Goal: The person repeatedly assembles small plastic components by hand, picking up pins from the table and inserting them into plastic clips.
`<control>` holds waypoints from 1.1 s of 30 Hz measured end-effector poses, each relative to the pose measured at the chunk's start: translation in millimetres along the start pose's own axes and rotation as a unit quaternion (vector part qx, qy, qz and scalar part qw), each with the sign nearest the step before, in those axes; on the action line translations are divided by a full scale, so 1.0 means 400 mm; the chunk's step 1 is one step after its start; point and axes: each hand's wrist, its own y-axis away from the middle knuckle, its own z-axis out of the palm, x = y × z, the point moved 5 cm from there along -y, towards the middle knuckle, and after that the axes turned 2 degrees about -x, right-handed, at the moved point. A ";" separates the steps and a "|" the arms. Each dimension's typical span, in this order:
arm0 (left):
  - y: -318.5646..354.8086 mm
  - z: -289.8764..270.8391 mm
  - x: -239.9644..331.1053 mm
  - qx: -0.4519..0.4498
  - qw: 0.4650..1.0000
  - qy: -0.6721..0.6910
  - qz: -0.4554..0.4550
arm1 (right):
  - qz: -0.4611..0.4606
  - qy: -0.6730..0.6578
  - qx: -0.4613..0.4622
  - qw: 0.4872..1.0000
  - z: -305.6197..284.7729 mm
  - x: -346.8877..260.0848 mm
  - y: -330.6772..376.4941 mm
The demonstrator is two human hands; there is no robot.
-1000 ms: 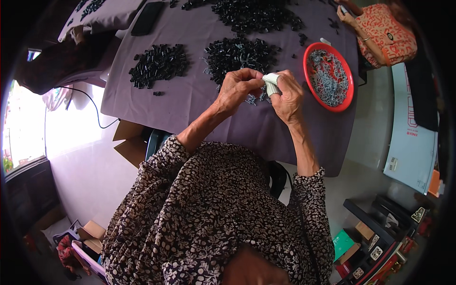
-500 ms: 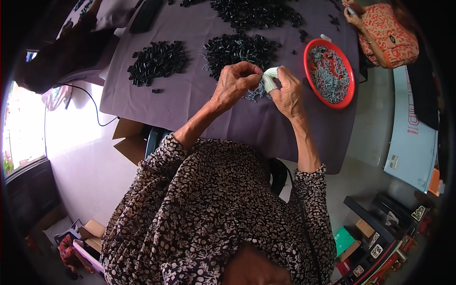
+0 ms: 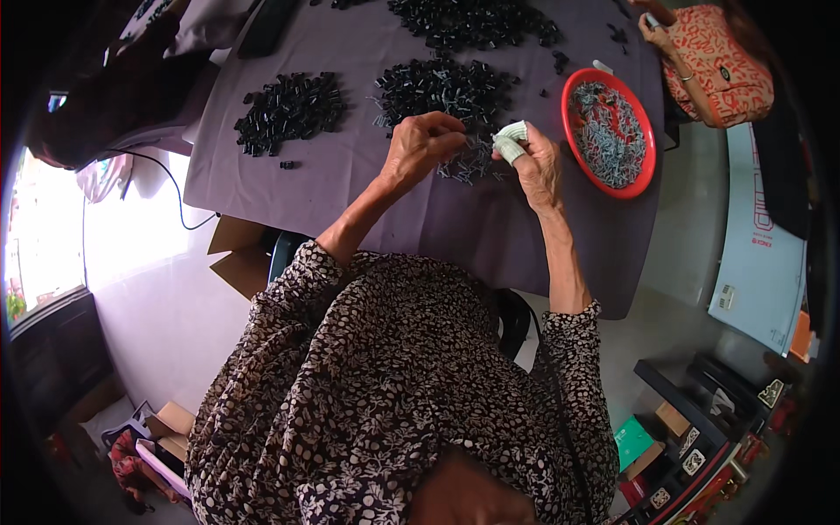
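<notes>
Over the near side of the table, my left hand (image 3: 418, 150) is closed with thumb and forefinger brought together; whatever lies between them is too small to make out. To its right is my right hand (image 3: 535, 168), with pale ribbed finger covers (image 3: 513, 149) on thumb and forefinger. Those covered tips pinch together, and anything in them is hidden. Small grey pin-like pieces (image 3: 471, 164) lie scattered on the cloth beneath and between my hands. Just beyond is a pile of short black pieces (image 3: 442, 87), some grey ones mixed in.
A red oval basin (image 3: 651, 166) holding many grey pieces stands right of my right hand. More black pieces form a left pile (image 3: 293, 114) and a far pile (image 3: 472, 22) on the purple-grey tablecloth (image 3: 289, 197). Another person's hand (image 3: 658, 33) shows at the far right.
My hands, which met at the fingertips, have drawn apart, leaving a gap between them. The right thumb and forefinger have turned and closed together.
</notes>
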 end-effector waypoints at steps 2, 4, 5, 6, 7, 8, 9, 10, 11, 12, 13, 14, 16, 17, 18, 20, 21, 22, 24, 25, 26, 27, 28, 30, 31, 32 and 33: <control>-0.003 -0.003 -0.015 -0.011 0.999 0.048 -0.023 | 0.005 0.005 -0.012 1.000 0.003 0.013 -0.003; 0.001 -0.002 -0.027 -0.006 0.967 0.239 -0.086 | 0.009 0.010 -0.025 1.000 0.008 0.018 -0.006; 0.003 -0.003 -0.023 -0.006 0.967 0.239 -0.086 | 0.007 0.009 -0.028 1.000 0.010 0.016 -0.008; 0.005 0.001 -0.019 -0.017 0.954 0.284 -0.096 | 0.004 0.008 -0.032 0.999 0.013 0.013 -0.009; 0.007 0.005 -0.017 -0.029 0.938 0.329 -0.105 | 0.004 0.007 -0.032 0.999 0.016 0.008 -0.010; 0.008 0.003 -0.017 -0.029 0.938 0.329 -0.105 | 0.006 0.005 -0.030 1.000 0.019 0.000 -0.007; 0.008 0.006 -0.015 -0.044 0.928 0.355 -0.101 | 0.009 0.003 -0.027 1.000 0.022 -0.008 -0.005; 0.009 0.009 -0.013 -0.060 0.918 0.381 -0.096 | 0.009 0.003 -0.027 1.000 0.024 -0.014 -0.004; 0.010 0.010 -0.010 -0.060 0.918 0.381 -0.096 | 0.005 0.008 -0.031 0.999 0.026 -0.020 -0.004; 0.014 0.011 -0.006 -0.056 0.912 0.395 -0.098 | 0.001 0.014 -0.035 0.999 0.028 -0.025 -0.003; 0.015 0.012 -0.004 -0.052 0.905 0.410 -0.100 | 0.001 0.014 -0.034 0.999 0.029 -0.030 -0.002; 0.014 0.011 -0.007 -0.051 0.905 0.410 -0.099 | -0.005 0.018 -0.032 0.999 0.031 -0.038 0.001; 0.012 0.012 -0.014 -0.063 0.893 0.434 -0.099 | -0.012 0.023 -0.030 0.999 0.036 -0.052 0.002; 0.014 0.012 -0.012 -0.062 0.893 0.434 -0.099 | -0.024 0.041 -0.025 0.999 0.038 -0.060 0.002; 0.018 0.018 -0.006 -0.080 0.885 0.449 -0.097 | -0.036 0.059 -0.021 0.997 0.040 -0.067 0.001; 0.022 0.026 0.003 -0.099 0.875 0.464 -0.096 | -0.056 0.078 -0.013 0.995 0.043 -0.079 0.001; 0.023 0.029 0.005 -0.101 0.869 0.475 -0.097 | -0.077 0.096 -0.004 0.992 0.044 -0.088 0.002; 0.025 0.031 0.006 -0.102 0.862 0.486 -0.099 | -0.076 0.096 -0.004 0.992 0.047 -0.091 0.002; 0.027 0.033 0.007 -0.096 0.864 0.484 -0.099 | -0.107 0.108 0.009 0.988 0.049 -0.104 0.003; 0.029 0.033 0.007 -0.090 0.866 0.482 -0.099 | -0.107 0.108 0.009 0.988 0.049 -0.105 0.002; 0.030 0.034 0.007 -0.090 0.866 0.482 -0.099 | -0.109 0.124 0.009 0.986 0.050 -0.107 0.000; 0.031 0.033 0.008 -0.088 0.873 0.471 -0.091 | -0.111 0.139 0.009 0.984 0.051 -0.108 -0.001; 0.032 0.033 0.010 -0.086 0.879 0.461 -0.083 | -0.111 0.139 0.009 0.984 0.050 -0.109 -0.001; 0.034 0.034 0.016 -0.085 0.891 0.440 -0.075 | -0.096 0.171 -0.002 0.981 0.047 -0.105 -0.001; 0.033 0.035 0.019 -0.084 0.902 0.419 -0.066 | -0.095 0.171 -0.002 0.981 0.046 -0.104 -0.001; 0.034 0.035 0.020 -0.084 0.902 0.419 -0.066 | -0.107 0.163 0.005 0.981 0.045 -0.108 -0.002; 0.034 0.034 0.020 -0.078 0.910 0.403 -0.061 | -0.119 0.154 0.012 0.981 0.044 -0.111 -0.002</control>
